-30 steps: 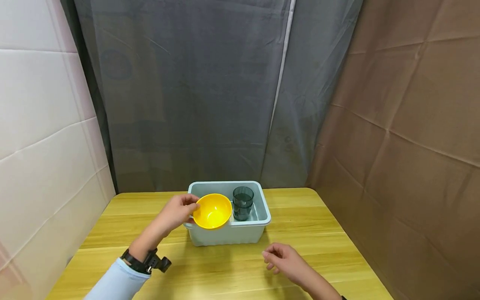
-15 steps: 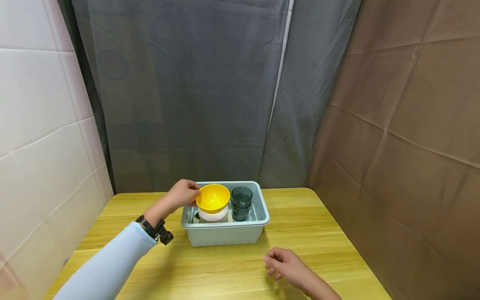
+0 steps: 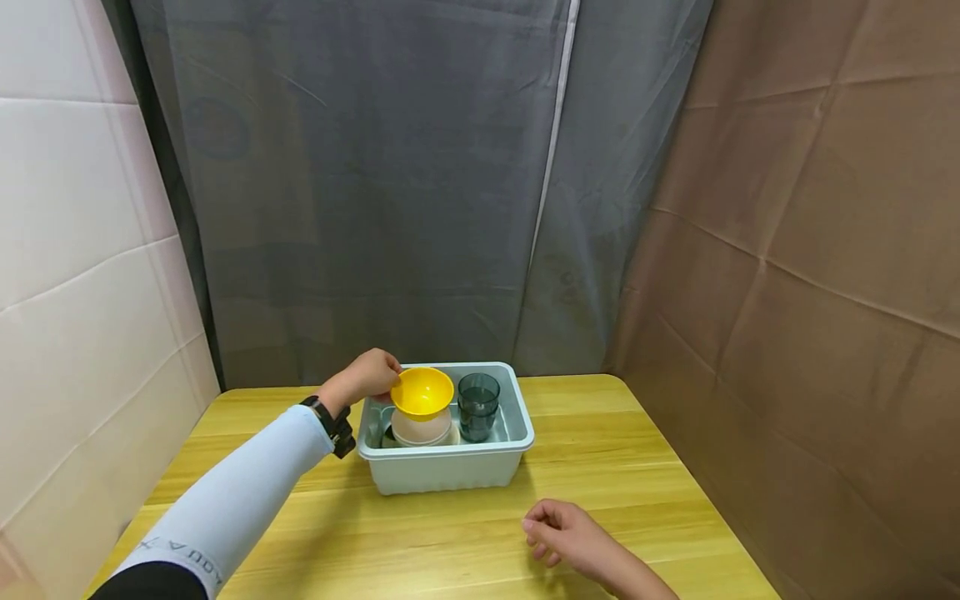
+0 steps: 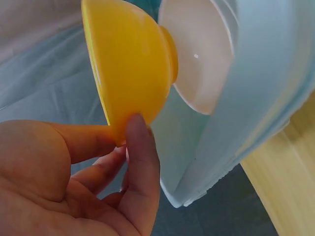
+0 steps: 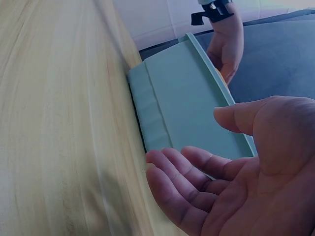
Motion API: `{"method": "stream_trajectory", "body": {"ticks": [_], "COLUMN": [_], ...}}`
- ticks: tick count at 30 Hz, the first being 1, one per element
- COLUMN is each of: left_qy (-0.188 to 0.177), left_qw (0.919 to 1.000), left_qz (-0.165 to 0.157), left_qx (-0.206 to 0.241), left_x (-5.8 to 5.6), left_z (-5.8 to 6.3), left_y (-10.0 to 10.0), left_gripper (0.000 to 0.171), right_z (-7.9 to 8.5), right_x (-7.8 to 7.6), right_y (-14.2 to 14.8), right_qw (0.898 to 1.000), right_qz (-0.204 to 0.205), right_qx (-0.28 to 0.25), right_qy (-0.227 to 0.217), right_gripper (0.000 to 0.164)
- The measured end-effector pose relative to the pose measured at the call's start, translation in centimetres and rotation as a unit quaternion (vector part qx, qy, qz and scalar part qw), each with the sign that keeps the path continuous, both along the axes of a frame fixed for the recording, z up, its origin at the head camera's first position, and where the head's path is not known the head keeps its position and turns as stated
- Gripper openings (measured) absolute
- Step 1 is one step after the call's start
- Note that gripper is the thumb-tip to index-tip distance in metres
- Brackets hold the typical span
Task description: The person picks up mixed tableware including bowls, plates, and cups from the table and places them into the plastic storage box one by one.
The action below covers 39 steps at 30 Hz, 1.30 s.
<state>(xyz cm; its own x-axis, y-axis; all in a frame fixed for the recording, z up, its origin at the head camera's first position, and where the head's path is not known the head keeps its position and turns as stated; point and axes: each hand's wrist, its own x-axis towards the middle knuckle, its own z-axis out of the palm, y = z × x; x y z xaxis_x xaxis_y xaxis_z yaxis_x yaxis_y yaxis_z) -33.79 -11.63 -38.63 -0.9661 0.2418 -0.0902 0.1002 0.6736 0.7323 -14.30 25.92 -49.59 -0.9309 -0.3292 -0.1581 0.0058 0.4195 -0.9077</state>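
Observation:
My left hand (image 3: 371, 375) pinches the rim of a yellow bowl (image 3: 423, 392) between thumb and fingers. The bowl is over a pale bowl (image 3: 420, 427) in the left part of a light blue plastic bin (image 3: 450, 473). In the left wrist view the base of the yellow bowl (image 4: 130, 54) is right at the pale bowl (image 4: 197, 54). Two dark tinted glasses (image 3: 478, 406), one stacked in the other, stand in the bin's right part. My right hand (image 3: 566, 533) holds nothing, its fingers loosely curled above the table in front of the bin.
The bin stands near the back of a wooden table (image 3: 600, 450). A grey curtain (image 3: 375, 192) hangs behind, with a white sheet (image 3: 90, 233) on the left and a brown one (image 3: 817, 275) on the right.
My left hand has carried the yellow bowl from the bin's front rim back and over the pale bowl, which now shows beneath it. The right hand has hardly moved.

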Motion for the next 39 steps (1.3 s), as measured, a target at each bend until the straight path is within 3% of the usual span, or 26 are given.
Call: {"method": "stream_trajectory", "body": {"ticks": [4, 10, 17, 26, 30, 39], "left_qy": [0.01, 0.031, 0.038, -0.005, -0.006, -0.028], "left_qw": [0.9974, 0.9872, 0.9812, 0.9749, 0.9701, 0.9703], "left_qz": [0.007, 0.017, 0.023, 0.038, 0.032, 0.03], "left_qx": [-0.071, -0.155, -0.188, -0.219, -0.241, -0.238], "left_x": [-1.2, -1.2, -1.3, -3.2, -3.7, -4.5], "left_z": [-0.3, 0.0, -0.3, -1.3, -1.4, -2.0], "left_y": [0.6, 1.5, 2.1, 2.9, 3.4, 3.9], "left_gripper": [0.024, 0.014, 0.012, 0.008, 0.009, 0.013], "right_z": [0.1, 0.2, -0.1, -0.5, -0.7, -0.5], "right_x": [0.2, 0.2, 0.3, 0.4, 0.4, 0.7], "right_y": [0.1, 0.0, 0.0, 0.3, 0.5, 0.9], "right_qw": [1.0, 1.0, 1.0, 1.0, 1.0, 1.0], "right_qz": [0.007, 0.016, 0.018, 0.016, 0.013, 0.019], "right_qx": [0.001, -0.001, -0.003, 0.001, 0.003, -0.002], "right_qy": [-0.004, -0.01, -0.014, -0.02, -0.017, -0.009], "right_gripper": [0.029, 0.028, 0.028, 0.026, 0.027, 0.028]}}
